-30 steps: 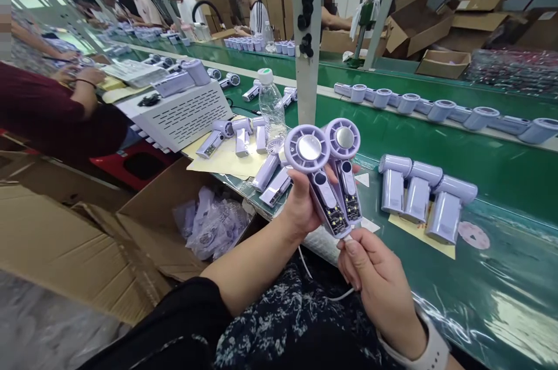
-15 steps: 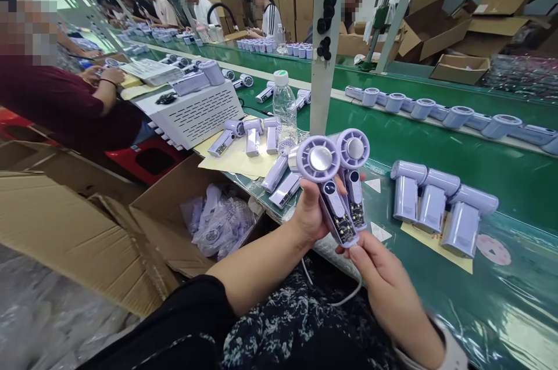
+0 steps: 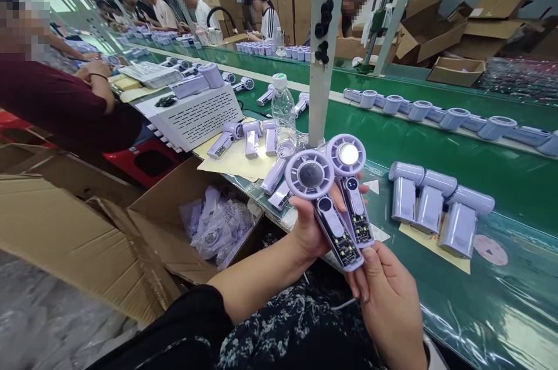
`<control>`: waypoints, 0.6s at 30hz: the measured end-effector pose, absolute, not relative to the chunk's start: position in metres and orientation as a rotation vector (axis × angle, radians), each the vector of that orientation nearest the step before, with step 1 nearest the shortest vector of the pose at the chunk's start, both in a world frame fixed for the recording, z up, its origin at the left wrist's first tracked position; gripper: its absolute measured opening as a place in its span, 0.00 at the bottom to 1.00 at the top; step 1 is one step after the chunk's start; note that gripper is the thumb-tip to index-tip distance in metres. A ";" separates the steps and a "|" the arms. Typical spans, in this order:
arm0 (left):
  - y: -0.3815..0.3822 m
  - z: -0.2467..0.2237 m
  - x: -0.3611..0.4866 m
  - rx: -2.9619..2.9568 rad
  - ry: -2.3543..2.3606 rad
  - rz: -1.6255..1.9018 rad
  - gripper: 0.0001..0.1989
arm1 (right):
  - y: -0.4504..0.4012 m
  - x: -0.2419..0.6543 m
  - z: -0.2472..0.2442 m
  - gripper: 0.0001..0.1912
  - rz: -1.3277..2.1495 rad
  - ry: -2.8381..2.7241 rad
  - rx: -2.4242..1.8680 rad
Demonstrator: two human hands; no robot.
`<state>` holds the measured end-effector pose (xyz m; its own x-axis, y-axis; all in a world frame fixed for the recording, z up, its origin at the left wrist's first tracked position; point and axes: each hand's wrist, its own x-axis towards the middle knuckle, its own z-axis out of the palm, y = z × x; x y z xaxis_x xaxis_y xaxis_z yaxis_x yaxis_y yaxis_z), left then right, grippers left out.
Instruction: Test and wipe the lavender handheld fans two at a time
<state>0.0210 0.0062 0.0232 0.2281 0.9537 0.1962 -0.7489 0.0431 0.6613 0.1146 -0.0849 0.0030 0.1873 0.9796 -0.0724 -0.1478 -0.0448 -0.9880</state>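
Note:
Two lavender handheld fans with bare circuit boards in their handles are held side by side above my lap. My left hand (image 3: 308, 229) wraps round the handles of the nearer fan (image 3: 310, 175) and the farther fan (image 3: 346, 155). At the lower handle ends, my right hand (image 3: 383, 283) pinches the fans, its thumb beside the farther handle's tip. To the right, three fans (image 3: 429, 218) lie with heads together, partly on yellow paper. More fans (image 3: 251, 143) rest on yellow paper left of a clear bottle (image 3: 283, 108).
An open carton (image 3: 163, 207) with bagged lavender parts (image 3: 222, 225) stands at the lower left. A white metal box (image 3: 192, 117) sits on the green bench. Behind a metal post (image 3: 321, 79), a row of fans (image 3: 421, 110) lines the bench; other people work beyond.
Both fans have tilted and come lower and nearer, their heads farther apart and their circuit boards more visible. My right hand has shifted slightly, its fingers now under the handle ends.

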 end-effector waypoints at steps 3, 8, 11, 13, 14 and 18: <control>0.005 0.021 0.020 0.775 0.307 1.315 0.38 | -0.085 0.117 0.007 0.26 1.130 -1.062 -1.281; 0.022 0.026 -0.005 0.771 0.469 1.386 0.35 | -0.082 0.163 0.025 0.16 0.925 -1.628 -1.236; 0.032 0.029 -0.032 0.775 0.587 1.551 0.34 | -0.070 0.200 0.027 0.18 0.396 -1.866 -1.460; 0.030 0.027 -0.049 0.848 0.621 1.509 0.36 | -0.051 0.208 0.025 0.16 0.043 -1.871 -1.626; 0.027 0.025 -0.055 0.880 0.617 1.447 0.37 | -0.039 0.204 0.023 0.14 -0.049 -1.886 -1.639; 0.011 0.013 -0.065 0.821 0.477 1.198 0.39 | 0.017 0.151 0.009 0.11 -0.065 -2.095 -1.324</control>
